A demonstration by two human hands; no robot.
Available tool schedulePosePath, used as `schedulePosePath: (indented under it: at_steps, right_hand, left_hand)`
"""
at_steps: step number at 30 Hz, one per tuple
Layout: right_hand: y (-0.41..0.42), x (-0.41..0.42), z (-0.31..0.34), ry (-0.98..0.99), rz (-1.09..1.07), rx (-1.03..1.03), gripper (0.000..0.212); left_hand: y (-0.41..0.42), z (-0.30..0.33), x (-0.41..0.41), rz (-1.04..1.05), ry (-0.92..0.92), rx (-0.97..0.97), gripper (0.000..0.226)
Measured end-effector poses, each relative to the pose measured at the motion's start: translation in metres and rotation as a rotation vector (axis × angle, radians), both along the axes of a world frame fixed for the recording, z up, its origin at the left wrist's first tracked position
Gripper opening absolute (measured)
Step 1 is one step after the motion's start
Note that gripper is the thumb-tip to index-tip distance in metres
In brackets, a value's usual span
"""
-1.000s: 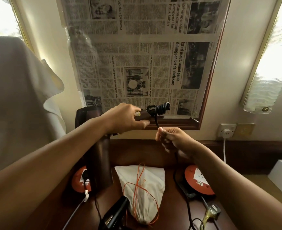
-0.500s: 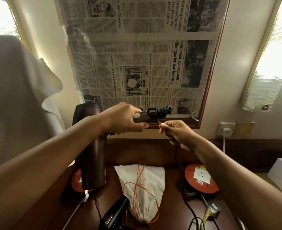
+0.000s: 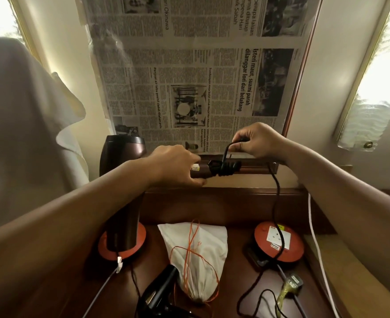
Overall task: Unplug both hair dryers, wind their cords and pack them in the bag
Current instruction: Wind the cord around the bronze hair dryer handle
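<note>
Winding the cord on the first hair dryer. The left hand (image 3: 175, 166) grips the handle of the brown hair dryer (image 3: 120, 198), fingers curled round it just short of the black turns already wound at the handle's end; the barrel hangs below and behind the left forearm, its mouth upward. The right hand (image 3: 256, 141) pinches the black cord (image 3: 275, 203) between thumb and fingertips directly above those turns, so that a short loop rises from the coil into the pinch. From the far side of the pinch the free length drops past the right wrist and down across the red cord reel (image 3: 279, 242), ending in slack curls on the wooden table (image 3: 235, 278). Judged from its shape, the dryer is rigid and moderately heavy at the barrel end, so the handle is the sensible hold; its smooth casing may twist in the palm if the cord is pulled hard. The cord is limp yet springy and will likely uncoil unless each turn is laid under light tension, held close to the coil. Below the two hands lie the white drawstring bag (image 3: 196, 246) with orange string and, nearer the viewer, the black hair dryer (image 3: 159, 292), not yet wound.
</note>
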State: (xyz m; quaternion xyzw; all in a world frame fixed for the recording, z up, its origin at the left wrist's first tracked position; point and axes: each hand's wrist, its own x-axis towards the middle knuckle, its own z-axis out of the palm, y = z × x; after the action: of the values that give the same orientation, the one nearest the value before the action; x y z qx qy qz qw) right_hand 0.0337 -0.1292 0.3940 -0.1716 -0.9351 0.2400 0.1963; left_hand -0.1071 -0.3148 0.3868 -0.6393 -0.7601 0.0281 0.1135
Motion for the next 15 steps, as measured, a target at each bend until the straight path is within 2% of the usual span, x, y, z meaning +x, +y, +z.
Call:
schedulePosePath:
  at_steps: [3,9,15]
  right_hand:
    - [-0.008,0.002,0.007,0.051,0.021,0.071,0.01]
    - [-0.031,0.001,0.006,0.12,0.049,0.224,0.009]
    - [-0.058,0.003,-0.004,0.17,-0.02,0.221,0.012]
  left_hand:
    - [0.004,-0.006,-0.001,0.034,0.049,0.009,0.044]
    - [0.012,-0.016,-0.008,0.057,0.002,0.059,0.046]
    - [0.022,-0.016,-0.013,0.13,0.022,-0.018,0.058]
